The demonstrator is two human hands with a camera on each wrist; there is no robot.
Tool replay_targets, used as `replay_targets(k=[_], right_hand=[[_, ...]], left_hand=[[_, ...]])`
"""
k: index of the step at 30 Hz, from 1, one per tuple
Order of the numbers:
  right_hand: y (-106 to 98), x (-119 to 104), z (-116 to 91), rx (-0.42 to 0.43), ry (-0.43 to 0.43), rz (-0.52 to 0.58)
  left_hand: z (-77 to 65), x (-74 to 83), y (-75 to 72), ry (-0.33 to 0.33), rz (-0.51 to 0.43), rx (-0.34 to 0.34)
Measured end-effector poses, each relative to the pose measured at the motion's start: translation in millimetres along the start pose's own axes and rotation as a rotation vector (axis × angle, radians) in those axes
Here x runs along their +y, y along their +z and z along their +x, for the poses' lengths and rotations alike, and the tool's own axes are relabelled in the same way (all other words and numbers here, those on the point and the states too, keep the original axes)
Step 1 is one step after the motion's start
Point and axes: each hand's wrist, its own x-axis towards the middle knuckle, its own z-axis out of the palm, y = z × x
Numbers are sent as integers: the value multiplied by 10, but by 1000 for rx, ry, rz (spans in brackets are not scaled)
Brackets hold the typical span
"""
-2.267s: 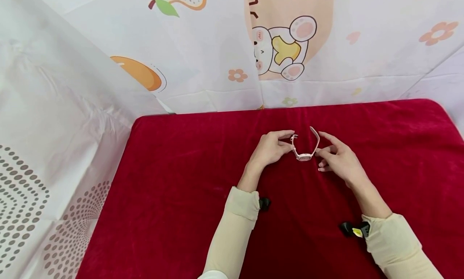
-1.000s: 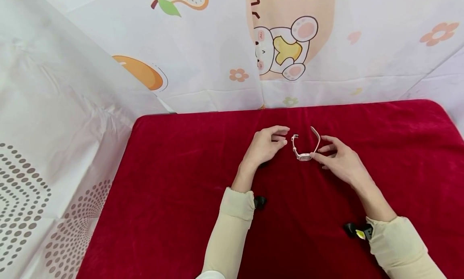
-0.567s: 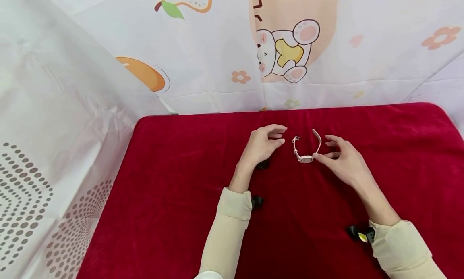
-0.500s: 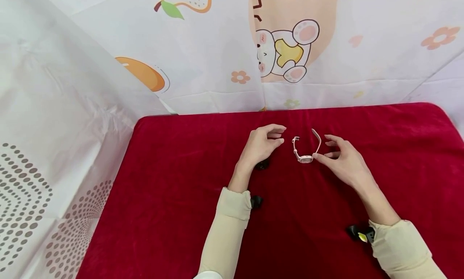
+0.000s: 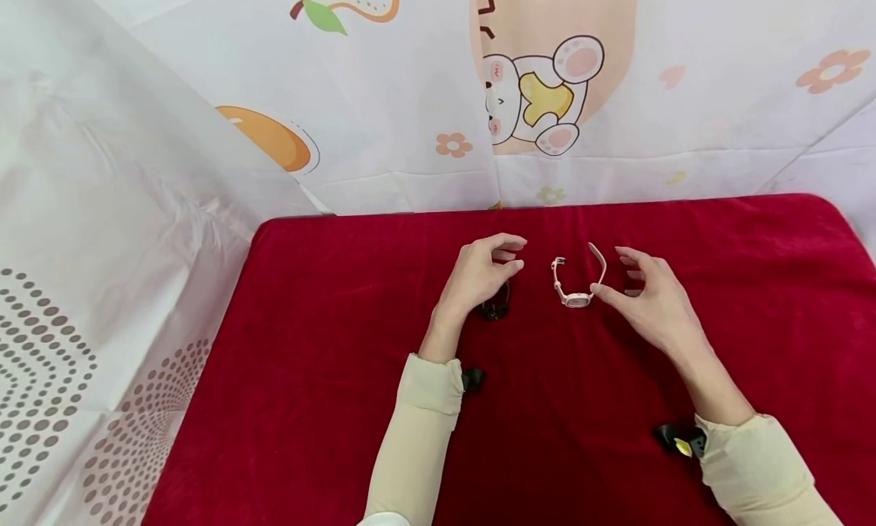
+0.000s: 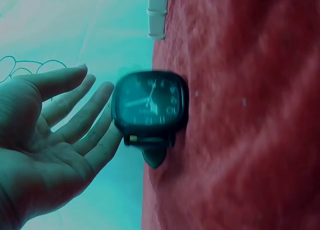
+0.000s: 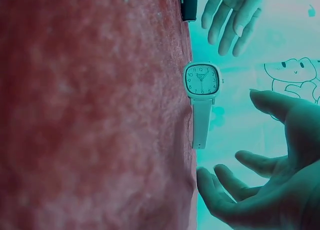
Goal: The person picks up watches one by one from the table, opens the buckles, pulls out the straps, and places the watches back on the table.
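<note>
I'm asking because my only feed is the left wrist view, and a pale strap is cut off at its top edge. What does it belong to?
Observer: A pale pink watch; the right wrist view shows its dial.
Operator: Thanks. Is it fastened?
Observer: No. In the head view its band forms an open curve, the two ends apart.
Operator: Is it being held?
Observer: No. The right wrist view shows a gap between it and the thumb of the right hand.
</note>
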Motion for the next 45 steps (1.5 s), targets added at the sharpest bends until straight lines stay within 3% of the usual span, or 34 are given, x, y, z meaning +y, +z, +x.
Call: replay_targets(k=[19,33,45], right_hand=[[58,-97,16,-8,-53,68],[67,-151,9,-59,-105,-14],[91,-198,9,-71,-109,-7]], left_hand=[[-86,-100,-203,-42,57,4],[-131,-148,-261,-16,70,26],[-248,-199,-345,-48,103,30]])
